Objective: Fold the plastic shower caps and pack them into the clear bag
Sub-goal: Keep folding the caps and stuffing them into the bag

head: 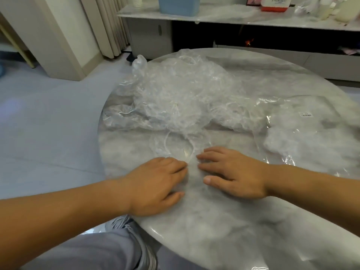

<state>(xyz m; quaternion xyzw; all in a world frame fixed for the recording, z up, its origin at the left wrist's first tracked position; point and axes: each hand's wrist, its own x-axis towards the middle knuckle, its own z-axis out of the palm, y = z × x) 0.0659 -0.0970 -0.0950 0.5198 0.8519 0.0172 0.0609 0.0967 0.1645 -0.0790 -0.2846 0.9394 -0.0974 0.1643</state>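
A heap of crumpled clear plastic shower caps (175,94) covers the far left half of the round marble table (224,227). One cap (175,147) lies spread flat in front of the heap, its white elastic rim showing. My left hand (155,184) and my right hand (231,172) both press flat on this cap's near edge, fingertips almost meeting. The clear bag (307,133) with a small white label lies on the right side of the table and holds some white crinkled plastic.
Behind the table stands a low white shelf (233,18) with a blue bin (179,5), a red and white box and bottles. Curtains hang at the back left. My grey-trousered leg shows below the table's near left edge.
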